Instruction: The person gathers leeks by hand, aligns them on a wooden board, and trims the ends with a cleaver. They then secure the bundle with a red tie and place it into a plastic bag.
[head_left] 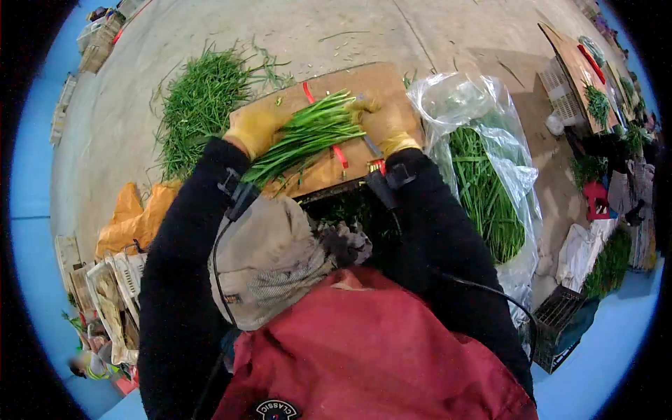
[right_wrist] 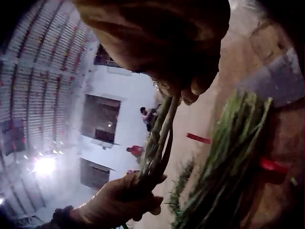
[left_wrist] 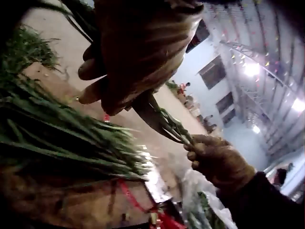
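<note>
Both hands wear yellowish gloves and hold a few long, chive-like green stalks (left_wrist: 172, 125) stretched between them. My left hand (head_left: 255, 131) grips their leafy side, and my right hand (head_left: 388, 124) pinches the pale ends; in the left wrist view, the right hand (left_wrist: 221, 162) shows these fingertips closed on the tips. Below lies a loose bunch of the same greens (head_left: 308, 140) on a cardboard-topped board (head_left: 336, 80), pale ends to the right. Red tape (head_left: 340, 155) runs under the bunch. A flat metal piece (right_wrist: 276, 78) is by the bunch's cut ends.
On the floor to the left is a heap of greens (head_left: 203, 105), with an orange sack (head_left: 136, 217) nearer me. A clear plastic bag (head_left: 521, 182) of greens stands to the right of the board. Crates (head_left: 115, 301) are at the lower left, and another low table (head_left: 577, 73) is at the far right.
</note>
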A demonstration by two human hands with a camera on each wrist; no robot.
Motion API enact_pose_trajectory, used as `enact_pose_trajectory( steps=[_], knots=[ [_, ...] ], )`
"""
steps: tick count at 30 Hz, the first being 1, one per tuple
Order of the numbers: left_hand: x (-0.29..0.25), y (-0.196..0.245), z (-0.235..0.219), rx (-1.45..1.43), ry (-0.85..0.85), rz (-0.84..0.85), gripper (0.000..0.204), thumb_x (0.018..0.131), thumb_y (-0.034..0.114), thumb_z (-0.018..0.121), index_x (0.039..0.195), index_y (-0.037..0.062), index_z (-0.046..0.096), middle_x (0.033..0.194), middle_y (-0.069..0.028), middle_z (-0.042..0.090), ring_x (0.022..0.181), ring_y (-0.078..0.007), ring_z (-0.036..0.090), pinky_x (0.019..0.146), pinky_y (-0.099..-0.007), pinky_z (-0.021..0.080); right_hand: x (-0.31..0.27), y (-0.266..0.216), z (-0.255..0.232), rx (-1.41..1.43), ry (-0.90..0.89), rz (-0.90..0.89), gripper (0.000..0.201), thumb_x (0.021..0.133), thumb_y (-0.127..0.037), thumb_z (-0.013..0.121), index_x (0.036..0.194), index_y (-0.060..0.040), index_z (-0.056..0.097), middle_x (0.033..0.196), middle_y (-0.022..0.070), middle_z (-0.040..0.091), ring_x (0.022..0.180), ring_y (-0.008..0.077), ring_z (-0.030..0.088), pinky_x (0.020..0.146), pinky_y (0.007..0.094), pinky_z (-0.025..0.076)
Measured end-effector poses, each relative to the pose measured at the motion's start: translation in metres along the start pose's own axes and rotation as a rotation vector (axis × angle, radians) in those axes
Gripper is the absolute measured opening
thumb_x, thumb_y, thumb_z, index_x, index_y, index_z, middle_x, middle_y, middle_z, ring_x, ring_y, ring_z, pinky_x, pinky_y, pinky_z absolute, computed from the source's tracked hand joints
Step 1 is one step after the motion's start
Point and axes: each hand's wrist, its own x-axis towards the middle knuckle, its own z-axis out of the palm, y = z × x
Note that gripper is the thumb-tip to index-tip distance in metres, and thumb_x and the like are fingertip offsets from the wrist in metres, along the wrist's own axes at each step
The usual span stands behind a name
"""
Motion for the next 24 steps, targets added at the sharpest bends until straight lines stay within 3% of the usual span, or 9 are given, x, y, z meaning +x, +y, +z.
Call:
enact_pose_trajectory(
  steps=[4, 5, 8, 9, 11, 15, 18, 20, 24],
  knots=[
    [-0.011, -0.022, 0.037, -0.062, -0.183, -0.138, 0.057, 0.072, 0.032, 0.073, 0.120, 0.0097, 0.052, 0.107, -0.0188, 0.062, 0.104, -0.0370, 0.057, 0.085, -0.0436, 0.047, 0.021, 0.054, 0.022, -0.135, 0.026, 0.023, 0.021, 0.083, 0.002, 0.056, 0.099, -0.0003, 0.070, 0.078, 0.0059, 0.067, 0.067, 0.0116, 0.060, 0.060, 0.0254, 0.048],
    [-0.010, -0.015, 0.034, -0.053, -0.116, -0.165, 0.074, 0.069, 0.036, 0.076, 0.128, 0.0063, 0.045, 0.120, -0.0220, 0.055, 0.112, -0.0395, 0.052, 0.094, -0.0440, 0.043, 0.025, 0.065, 0.025, -0.202, 0.042, 0.008, 0.022, 0.083, 0.003, 0.055, 0.098, -0.0011, 0.070, 0.077, 0.0066, 0.067, 0.067, 0.0121, 0.061, 0.061, 0.0261, 0.049],
    [0.018, -0.002, 0.059, -0.155, 0.284, 0.036, 0.081, 0.068, 0.038, 0.077, 0.133, 0.0068, 0.042, 0.132, -0.0227, 0.046, 0.118, -0.0412, 0.046, 0.100, -0.0431, 0.039, 0.029, 0.072, 0.032, -0.261, 0.039, -0.047, 0.022, 0.081, -0.002, 0.055, 0.096, -0.0044, 0.071, 0.081, 0.0117, 0.068, 0.070, 0.0174, 0.063, 0.065, 0.0298, 0.050],
    [0.028, 0.020, 0.049, -0.153, 0.207, 0.048, 0.085, 0.069, 0.039, 0.075, 0.134, 0.0011, 0.037, 0.136, -0.0258, 0.038, 0.124, -0.0411, 0.040, 0.104, -0.0435, 0.035, 0.027, 0.063, 0.031, -0.298, 0.051, -0.003, 0.021, 0.081, -0.005, 0.056, 0.096, -0.0060, 0.072, 0.083, 0.0144, 0.068, 0.072, 0.0211, 0.065, 0.068, 0.0320, 0.051],
    [0.041, 0.030, 0.075, -0.135, 0.166, 0.040, 0.088, 0.068, 0.039, 0.077, 0.137, 0.0057, 0.034, 0.141, -0.0231, 0.033, 0.129, -0.0381, 0.036, 0.103, -0.0446, 0.036, 0.030, 0.070, 0.031, -0.319, 0.075, -0.080, 0.023, 0.080, -0.012, 0.055, 0.096, -0.0075, 0.071, 0.091, 0.0193, 0.067, 0.086, 0.0329, 0.066, 0.080, 0.0392, 0.051],
    [0.061, 0.042, 0.107, -0.131, 0.110, 0.020, 0.097, 0.064, 0.034, 0.079, 0.141, 0.0064, 0.028, 0.144, -0.0217, 0.031, 0.134, -0.0350, 0.031, 0.104, -0.0441, 0.035, 0.018, 0.061, -0.005, -0.664, 0.092, -0.112, 0.023, 0.078, -0.013, 0.055, 0.095, -0.0072, 0.070, 0.090, 0.0194, 0.067, 0.086, 0.0351, 0.065, 0.079, 0.0427, 0.051],
    [0.056, 0.027, 0.102, -0.287, 0.228, 0.060, 0.090, 0.065, 0.032, 0.078, 0.138, 0.0021, 0.034, 0.140, -0.0233, 0.037, 0.131, -0.0363, 0.035, 0.109, -0.0405, 0.030, -0.001, 0.036, -0.048, -0.687, 0.036, -0.196, 0.027, 0.082, -0.026, 0.055, 0.096, -0.0081, 0.071, 0.097, 0.0201, 0.066, 0.089, 0.0328, 0.064, 0.082, 0.0448, 0.049],
    [0.049, 0.021, 0.110, -0.276, 0.242, 0.040, 0.089, 0.067, 0.036, 0.076, 0.138, 0.0014, 0.034, 0.141, -0.0230, 0.037, 0.133, -0.0361, 0.033, 0.109, -0.0411, 0.030, -0.016, 0.013, -0.056, -0.501, -0.001, -0.043, 0.025, 0.082, -0.026, 0.058, 0.097, -0.0100, 0.071, 0.095, 0.0181, 0.067, 0.090, 0.0326, 0.064, 0.080, 0.0435, 0.049],
    [0.046, 0.035, 0.091, -0.230, 0.072, -0.194, 0.096, 0.068, 0.046, 0.075, 0.143, 0.0103, 0.028, 0.150, -0.0158, 0.026, 0.139, -0.0328, 0.023, 0.109, -0.0518, 0.024, -0.024, 0.015, -0.031, -0.466, -0.054, -0.044, 0.022, 0.080, -0.019, 0.060, 0.097, -0.0093, 0.070, 0.094, 0.0183, 0.066, 0.091, 0.0337, 0.063, 0.081, 0.0406, 0.049]
  ],
)
